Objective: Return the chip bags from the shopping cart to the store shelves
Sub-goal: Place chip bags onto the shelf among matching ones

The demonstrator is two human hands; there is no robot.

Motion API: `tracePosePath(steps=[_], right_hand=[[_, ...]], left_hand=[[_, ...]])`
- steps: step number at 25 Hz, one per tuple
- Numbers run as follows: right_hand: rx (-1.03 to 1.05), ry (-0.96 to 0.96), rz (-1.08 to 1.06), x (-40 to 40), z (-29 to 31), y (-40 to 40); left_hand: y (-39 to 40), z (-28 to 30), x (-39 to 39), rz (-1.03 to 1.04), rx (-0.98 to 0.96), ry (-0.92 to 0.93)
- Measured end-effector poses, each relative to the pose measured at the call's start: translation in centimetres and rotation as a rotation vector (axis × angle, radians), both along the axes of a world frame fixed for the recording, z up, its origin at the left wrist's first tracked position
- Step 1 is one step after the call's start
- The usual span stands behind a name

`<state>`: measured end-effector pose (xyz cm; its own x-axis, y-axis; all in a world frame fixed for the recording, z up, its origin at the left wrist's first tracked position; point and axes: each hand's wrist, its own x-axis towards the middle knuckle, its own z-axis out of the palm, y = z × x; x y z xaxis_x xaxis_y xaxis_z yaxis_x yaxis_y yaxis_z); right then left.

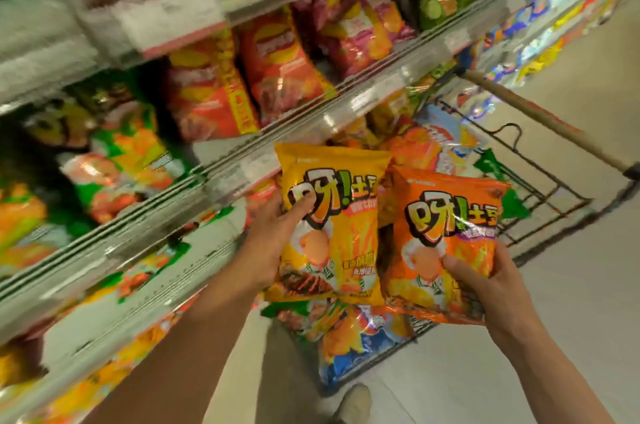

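Tiered store shelves (322, 115) stocked with chip bags (277, 70), wire cart (540, 202) on floor (571, 302)

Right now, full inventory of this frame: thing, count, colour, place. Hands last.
yellow bag: one, yellow, held over the cart, left of the orange one.
orange bag: one, orange, held over the cart, its left edge behind the yellow bag.
cart: one, dark wire with a tan handle, on the floor right of the shelves.
bags in cart: several, blue, orange and green; exact count hidden.
shelves: several tiers, pale rails, left and top, running diagonally.
shelf bags: many, red, pink, green and orange; blurred.
shoe: one, beige, bottom centre on the floor.
left hand: grips the yellow bag.
right hand: grips the orange bag.
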<state>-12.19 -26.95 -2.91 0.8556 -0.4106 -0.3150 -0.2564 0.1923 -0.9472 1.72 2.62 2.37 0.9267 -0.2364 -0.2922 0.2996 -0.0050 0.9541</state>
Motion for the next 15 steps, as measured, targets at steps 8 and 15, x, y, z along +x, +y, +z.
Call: tracePosePath(steps=[8, 15], right_hand=[[-0.128, 0.038, 0.253, -4.9, -0.7, 19.9], [-0.1, 0.112, 0.506, -12.4, -2.8, 40.7]], left_hand=[[20.7, -1.5, -14.7, 0.28, 0.016, 0.083], [41.1, -3.2, -30.6, 0.644, 0.0, 0.217]])
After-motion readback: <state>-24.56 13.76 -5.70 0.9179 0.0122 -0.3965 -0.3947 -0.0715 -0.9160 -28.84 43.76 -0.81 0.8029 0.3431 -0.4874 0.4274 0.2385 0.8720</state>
